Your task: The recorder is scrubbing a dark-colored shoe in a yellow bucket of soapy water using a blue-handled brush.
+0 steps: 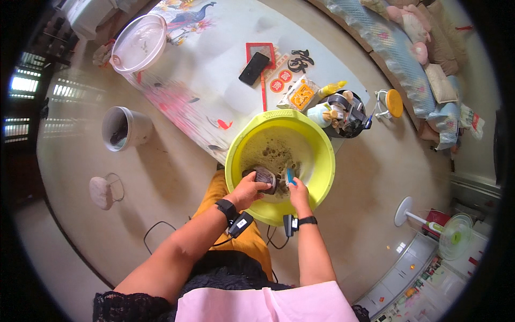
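A yellow-green plastic basin (326,161) of cloudy, brownish water with bubbles stands before me. Over its near half, my left hand (248,190) grips a dark shoe (265,177), partly hidden by the fingers. Just to the right, my right hand (298,195) holds a blue-backed scrubbing brush (290,176). Its pale bristles point left, close to the shoe; whether they touch it I cannot tell. Each wrist wears a black strap with a small device and cable.
On the patterned table (225,60) are a black phone (254,69), a red fly swatter (263,90), a wipes pack (298,93), a dark container of bottles (354,120) and a white basin (140,44). A white bucket (136,128), stools and a fan (454,237) stand around.
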The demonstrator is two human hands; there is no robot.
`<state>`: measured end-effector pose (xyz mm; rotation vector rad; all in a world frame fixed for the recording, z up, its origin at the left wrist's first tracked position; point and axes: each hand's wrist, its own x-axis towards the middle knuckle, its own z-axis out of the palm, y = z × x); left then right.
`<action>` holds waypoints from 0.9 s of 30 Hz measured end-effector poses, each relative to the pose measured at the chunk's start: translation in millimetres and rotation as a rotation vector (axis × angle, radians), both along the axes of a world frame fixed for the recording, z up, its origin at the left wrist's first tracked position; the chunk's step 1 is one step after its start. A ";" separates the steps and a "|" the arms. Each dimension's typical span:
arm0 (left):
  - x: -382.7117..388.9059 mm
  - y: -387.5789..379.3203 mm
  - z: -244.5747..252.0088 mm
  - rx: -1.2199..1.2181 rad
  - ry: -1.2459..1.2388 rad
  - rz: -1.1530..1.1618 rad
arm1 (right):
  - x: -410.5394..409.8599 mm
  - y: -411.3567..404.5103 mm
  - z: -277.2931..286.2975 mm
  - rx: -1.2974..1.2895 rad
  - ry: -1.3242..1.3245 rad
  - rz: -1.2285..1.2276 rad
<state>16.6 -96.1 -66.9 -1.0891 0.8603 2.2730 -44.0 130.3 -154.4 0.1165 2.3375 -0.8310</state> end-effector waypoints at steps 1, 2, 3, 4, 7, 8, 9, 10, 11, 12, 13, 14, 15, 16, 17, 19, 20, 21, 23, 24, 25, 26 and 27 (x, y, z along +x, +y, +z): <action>0.8 -0.2 -3.5 0.006 0.000 0.003 | 0.2 -2.7 20.2 -0.074 -0.023 -0.048; 3.7 -3.7 -6.9 -0.016 -0.002 -0.003 | -0.9 -15.3 53.3 -0.073 -0.061 -0.018; 4.1 -2.3 -8.6 -0.030 0.003 -0.020 | 3.0 -18.5 79.2 -0.066 -0.058 -0.015; 5.3 1.1 -11.6 -0.055 -0.003 0.001 | 9.4 -19.6 101.0 -0.166 -0.010 -0.006; 5.5 14.4 -18.6 -0.092 0.083 -0.064 | 29.5 -24.8 163.0 -0.223 0.197 0.118; 7.8 17.2 -22.3 -0.093 0.092 -0.056 | 34.0 -31.3 179.9 -0.130 0.225 0.215; 8.8 21.3 -23.9 -0.088 0.099 -0.056 | 41.0 -29.6 182.9 -0.028 0.220 0.340; 11.1 24.8 -26.3 -0.078 0.111 -0.014 | 48.3 -33.5 185.7 0.036 0.229 0.406; 13.9 28.2 -28.6 -0.069 0.122 0.030 | 53.5 -39.3 187.9 0.100 0.236 0.475; 15.6 31.3 -26.6 -0.127 0.135 -0.016 | 56.2 -43.2 184.8 0.101 0.237 0.473; 17.4 33.5 -24.9 -0.126 0.135 -0.017 | 58.3 -46.3 180.1 0.164 0.238 0.494; 19.7 35.6 -23.2 -0.163 0.136 -0.022 | 59.1 -48.4 177.1 0.226 0.238 0.516; 23.5 36.6 -21.6 -0.201 0.133 -0.025 | 58.6 -51.8 176.8 0.224 0.235 0.519; 26.5 38.0 -27.1 -0.209 0.167 0.016 | 55.2 -56.7 176.5 0.224 0.214 0.514; 28.6 36.8 -30.4 -0.210 0.162 0.020 | 51.4 -61.2 175.6 0.225 0.193 0.508; 29.6 33.0 -33.5 -0.189 0.201 0.002 | 39.8 -64.7 166.4 0.234 0.172 0.504; 32.3 37.8 -32.6 -0.214 0.215 -0.029 | 32.8 -65.7 159.3 0.245 0.152 0.497; 36.9 38.4 -33.9 -0.216 0.211 -0.027 | 23.6 -65.0 148.7 0.242 0.149 0.499; 43.9 39.5 -33.3 -0.189 0.256 -0.078 | 1.6 -62.2 132.5 0.122 0.019 0.618; 45.5 38.8 -26.7 -0.207 0.237 -0.085 | -9.2 -65.7 125.7 0.110 -0.058 0.651; 45.7 38.6 -23.5 -0.203 0.241 -0.088 | -17.0 -61.2 111.6 0.115 -0.056 0.647; 43.3 39.3 -21.9 -0.205 0.250 -0.100 | -25.0 -49.8 87.9 0.019 -0.062 0.667; 42.8 38.1 -22.4 -0.216 0.249 -0.104 | -31.5 -45.3 70.0 -0.088 -0.071 0.696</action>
